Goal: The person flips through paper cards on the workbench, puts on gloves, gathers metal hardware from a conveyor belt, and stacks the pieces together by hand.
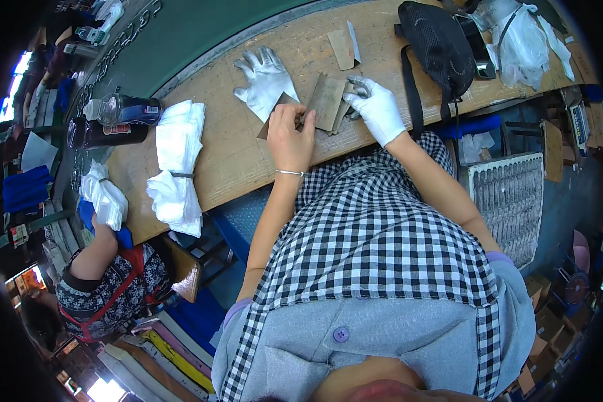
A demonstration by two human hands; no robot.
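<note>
Thin, flat grey-brown sheets (327, 102), stacked unevenly, lie at the table's near edge between my hands. My left hand (290, 137) is bare, with a bracelet at the wrist. Its fingers are curled closed at the left side of the sheets, and a darker piece (286, 100) shows behind them. My right hand (376, 112) wears a white glove; its fingers are bent closed on the sheets' right edge. An off-hand white glove (264, 79) lies flat just beyond my left hand. Farther back are a small brown piece (342, 50) and a narrow pale strip.
Tied white gloves (175, 167) form a bundle on the wooden table (224, 161), left of me. Dark bottles (124, 110) stand beyond it. A black mesh bag (439, 50) and clear plastic bags (522, 50) sit at right. Another person's arm (94, 251) reaches in at left.
</note>
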